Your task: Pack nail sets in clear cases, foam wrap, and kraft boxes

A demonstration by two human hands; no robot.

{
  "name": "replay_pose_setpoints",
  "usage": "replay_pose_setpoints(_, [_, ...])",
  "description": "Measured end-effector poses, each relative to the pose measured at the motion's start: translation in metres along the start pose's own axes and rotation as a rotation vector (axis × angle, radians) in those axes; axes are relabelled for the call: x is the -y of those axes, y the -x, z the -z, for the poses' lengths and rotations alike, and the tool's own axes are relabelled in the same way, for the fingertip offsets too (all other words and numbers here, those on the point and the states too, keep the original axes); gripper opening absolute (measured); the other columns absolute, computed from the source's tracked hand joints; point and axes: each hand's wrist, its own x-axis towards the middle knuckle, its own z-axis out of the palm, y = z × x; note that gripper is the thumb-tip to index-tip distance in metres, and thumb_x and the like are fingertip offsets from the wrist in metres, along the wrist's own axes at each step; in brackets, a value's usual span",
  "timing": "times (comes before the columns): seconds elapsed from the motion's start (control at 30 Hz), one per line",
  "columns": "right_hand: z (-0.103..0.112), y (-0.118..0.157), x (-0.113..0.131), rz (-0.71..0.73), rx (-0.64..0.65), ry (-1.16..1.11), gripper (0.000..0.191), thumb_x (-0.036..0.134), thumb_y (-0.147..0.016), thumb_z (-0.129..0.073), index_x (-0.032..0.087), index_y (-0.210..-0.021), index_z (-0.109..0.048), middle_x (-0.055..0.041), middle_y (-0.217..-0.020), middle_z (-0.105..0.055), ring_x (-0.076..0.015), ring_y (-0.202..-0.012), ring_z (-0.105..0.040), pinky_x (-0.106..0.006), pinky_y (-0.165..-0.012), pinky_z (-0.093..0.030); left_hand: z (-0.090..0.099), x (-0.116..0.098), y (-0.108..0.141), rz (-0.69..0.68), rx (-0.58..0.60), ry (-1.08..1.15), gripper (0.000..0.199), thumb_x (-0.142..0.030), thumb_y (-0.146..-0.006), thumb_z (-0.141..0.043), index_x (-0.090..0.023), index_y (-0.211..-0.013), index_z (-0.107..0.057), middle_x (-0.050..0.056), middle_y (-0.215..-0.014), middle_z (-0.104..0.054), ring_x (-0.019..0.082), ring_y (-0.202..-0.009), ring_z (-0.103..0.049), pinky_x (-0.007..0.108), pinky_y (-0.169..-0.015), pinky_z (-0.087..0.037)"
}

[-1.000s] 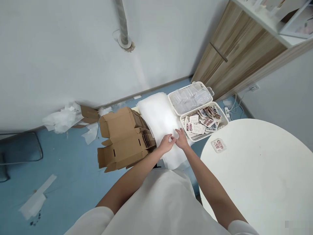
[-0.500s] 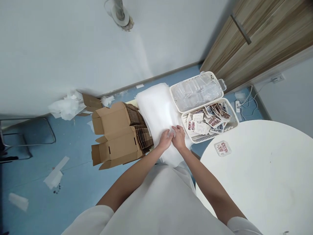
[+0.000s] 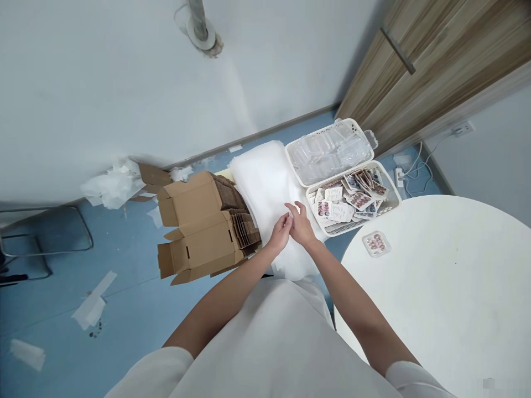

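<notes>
My left hand (image 3: pixel 280 234) and my right hand (image 3: pixel 302 226) meet over a thick stack of white foam sheets (image 3: pixel 259 168). The left hand's fingers are bent and close together at the right thumb; whether anything small lies between them is hidden. My right hand is open, its fingers spread and partly curled above the sheets. To the left of the stack lie unfolded brown cardboard boxes (image 3: pixel 203 240), several of them packed in a row. On the right, a white basket (image 3: pixel 392 207) holds many printed cards (image 3: pixel 342 211).
A second white basket (image 3: pixel 292 160) behind holds clear plastic boxes (image 3: pixel 327 152). One small clear box with a printed card (image 3: pixel 376 244) sits on the round white table (image 3: pixel 448 298). White scraps (image 3: pixel 92 307) and a metal-framed chair (image 3: pixel 85 226) are on the blue floor at left.
The two hands have drawn closer, now touching at the fingertips. My right fingers have lifted and spread a little. The view has shifted slightly.
</notes>
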Motion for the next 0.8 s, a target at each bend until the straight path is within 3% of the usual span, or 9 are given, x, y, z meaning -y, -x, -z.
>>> replay_pose_setpoints(0.13, [0.005,-0.003,0.007,0.025,0.069,0.235,0.042,0.023,-0.079,-0.039,0.029,-0.121,-0.040,-0.0094,-0.125,-0.038,-0.0173,-0.071,-0.059,-0.032,-0.062,-0.044,0.007,-0.004,0.009,0.148,0.092,0.037,0.059,-0.056,-0.082,-0.029,-0.026,-0.132,-0.022,0.008,-0.128,-0.044,0.021,-0.107,-0.051,0.034,-0.086,-0.040])
replay_pose_setpoints(0.23, [0.006,-0.003,0.010,0.101,0.067,0.388,0.038,0.021,-0.080,-0.038,0.027,-0.117,-0.045,-0.0088,-0.121,-0.045,-0.0214,-0.080,-0.059,-0.033,-0.065,-0.042,0.014,-0.002,0.017,0.127,0.143,0.002,0.061,-0.060,-0.081,-0.026,-0.030,-0.133,-0.017,0.006,-0.135,-0.036,0.022,-0.111,-0.048,0.036,-0.089,-0.038])
replay_pose_setpoints(0.43, [0.016,0.012,0.015,0.144,-0.004,0.562,0.047,0.007,-0.078,-0.031,0.023,-0.121,-0.042,-0.0077,-0.134,-0.036,-0.0228,-0.084,-0.060,-0.037,-0.071,-0.041,0.024,0.004,0.028,0.035,0.074,-0.165,0.064,-0.062,-0.079,-0.027,-0.029,-0.133,-0.023,0.003,-0.145,-0.010,0.023,-0.128,-0.025,0.032,-0.093,-0.036])
replay_pose_setpoints(0.6, [0.027,0.040,0.019,0.164,-0.069,0.644,0.053,0.006,-0.077,-0.030,0.019,-0.128,-0.035,-0.0065,-0.140,-0.026,-0.0246,-0.088,-0.059,-0.039,-0.074,-0.041,0.025,0.014,0.034,-0.033,0.055,-0.300,0.063,-0.059,-0.079,-0.031,-0.025,-0.132,-0.026,0.006,-0.145,-0.002,0.022,-0.130,-0.016,0.033,-0.103,-0.022])
replay_pose_setpoints(0.8, [0.034,0.091,0.012,0.066,-0.232,0.505,0.058,0.005,-0.076,-0.030,0.019,-0.132,-0.029,-0.0046,-0.142,-0.020,-0.0257,-0.099,-0.055,-0.039,-0.079,-0.043,0.010,0.025,0.046,-0.053,0.085,-0.438,0.070,-0.054,-0.078,-0.040,-0.022,-0.135,-0.013,0.008,-0.145,0.007,0.022,-0.132,-0.003,0.034,-0.106,-0.012])
